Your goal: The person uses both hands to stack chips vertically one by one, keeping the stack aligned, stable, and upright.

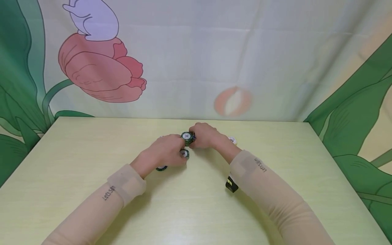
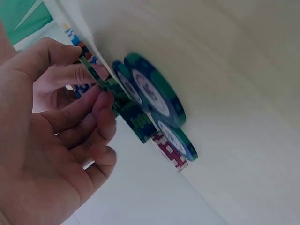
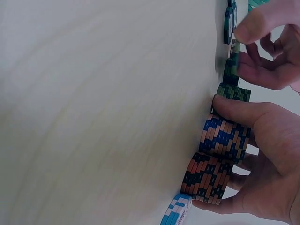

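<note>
In the head view my left hand [image 1: 165,149] pinches a green poker chip marked 20 [image 1: 184,153] between thumb and fingertips. Just beyond it stands a stack of green chips [image 1: 186,136], its far side against my right hand [image 1: 203,135]. The right wrist view has the right thumb and fingers curled round stacked poker chips, the thumb lying where a green stack [image 3: 236,92] meets a blue-and-tan stack [image 3: 225,136]. A black-and-orange stack [image 3: 207,179] sits by the lower fingers. Several loose green chips [image 2: 152,91] lie near the left hand in its wrist view.
Beside the green chips is a maroon-and-white stack [image 2: 169,151]. A blue-and-white stack [image 3: 176,211] shows past the orange one. A black-and-yellow object [image 1: 231,184] is partly under the right sleeve. Behind the pale table [image 1: 190,211] hangs a printed curtain [image 1: 183,61].
</note>
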{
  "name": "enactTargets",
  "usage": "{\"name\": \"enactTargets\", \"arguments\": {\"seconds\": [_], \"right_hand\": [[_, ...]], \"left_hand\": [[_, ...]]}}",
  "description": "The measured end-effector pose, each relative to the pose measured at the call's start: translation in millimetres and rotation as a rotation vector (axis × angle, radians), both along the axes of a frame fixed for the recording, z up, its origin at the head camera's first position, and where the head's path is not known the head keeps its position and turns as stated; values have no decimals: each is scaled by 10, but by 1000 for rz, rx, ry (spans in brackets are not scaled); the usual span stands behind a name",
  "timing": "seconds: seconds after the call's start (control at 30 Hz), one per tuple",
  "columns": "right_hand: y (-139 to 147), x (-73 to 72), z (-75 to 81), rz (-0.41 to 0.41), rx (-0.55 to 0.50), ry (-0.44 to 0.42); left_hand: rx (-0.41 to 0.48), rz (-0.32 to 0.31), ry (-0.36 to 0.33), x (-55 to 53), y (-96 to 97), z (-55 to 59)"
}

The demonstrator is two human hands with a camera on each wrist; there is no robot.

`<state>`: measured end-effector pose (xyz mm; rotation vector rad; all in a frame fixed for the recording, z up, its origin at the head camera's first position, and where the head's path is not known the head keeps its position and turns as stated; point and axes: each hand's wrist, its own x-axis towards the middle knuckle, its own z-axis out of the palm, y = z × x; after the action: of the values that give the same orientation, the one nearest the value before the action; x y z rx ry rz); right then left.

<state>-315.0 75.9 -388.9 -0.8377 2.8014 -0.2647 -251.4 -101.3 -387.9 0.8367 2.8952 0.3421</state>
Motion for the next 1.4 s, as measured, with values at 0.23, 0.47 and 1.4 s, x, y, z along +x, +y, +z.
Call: {"name": "enactTargets", "arguments": {"seconds": [0.23,0.47,1.4], "right_hand": [[3,-21,-29,27,-7,16],[-7,-8,-36,52,11,43],[7,-11,-21,77,30,68]], "left_hand": [[60,-2,31,-53,-66,64],[73,1,94,-120,-61,98],[129,82,131,-274,-3,44]]}}
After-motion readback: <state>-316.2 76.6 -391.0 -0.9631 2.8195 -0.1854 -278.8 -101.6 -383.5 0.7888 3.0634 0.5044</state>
